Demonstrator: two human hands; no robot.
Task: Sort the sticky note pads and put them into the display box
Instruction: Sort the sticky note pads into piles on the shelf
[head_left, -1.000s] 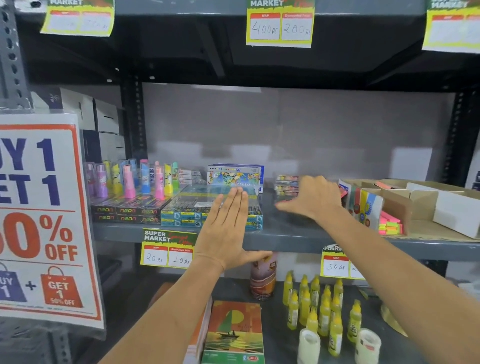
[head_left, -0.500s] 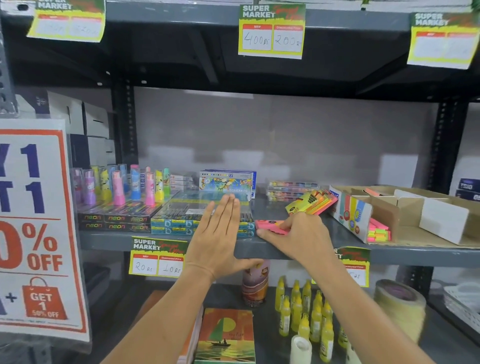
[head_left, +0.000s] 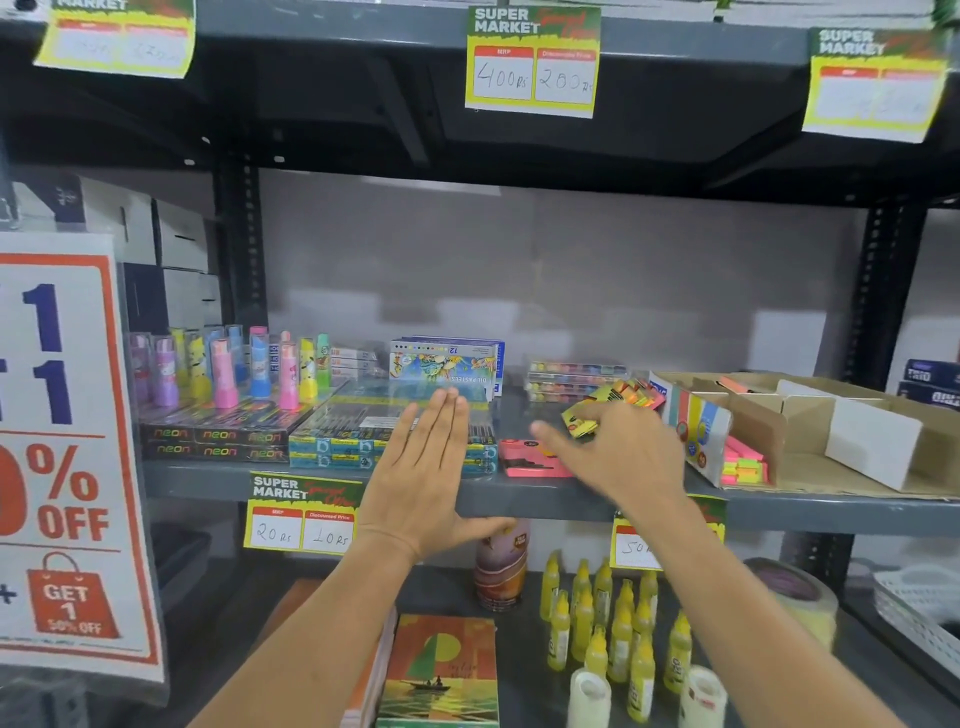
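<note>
A pink sticky note pad (head_left: 524, 458) lies flat near the front edge of the grey shelf (head_left: 831, 512). Behind it a loose pile of yellow and orange pads (head_left: 623, 397) leans toward the display box (head_left: 698, 431), which holds pink and yellow pads (head_left: 744, 464) in its front corner. My right hand (head_left: 618, 457) hovers over the shelf, blurred, fingers spread, its fingertips at the front yellow pad of the pile. My left hand (head_left: 423, 478) is held flat with fingers together against the shelf edge, holding nothing.
Stacked pencil boxes (head_left: 343, 431) and neon boxes (head_left: 218, 441) fill the shelf's left, with colourful tubes (head_left: 228, 374) behind. An open cardboard carton (head_left: 857, 431) stands at the right. Glue bottles (head_left: 613, 623), tape rolls and a notebook (head_left: 441, 670) sit on the lower shelf.
My right hand let go of the pink pad at the shelf front and moved up and right toward the yellow pile. The left hand has stayed put.
</note>
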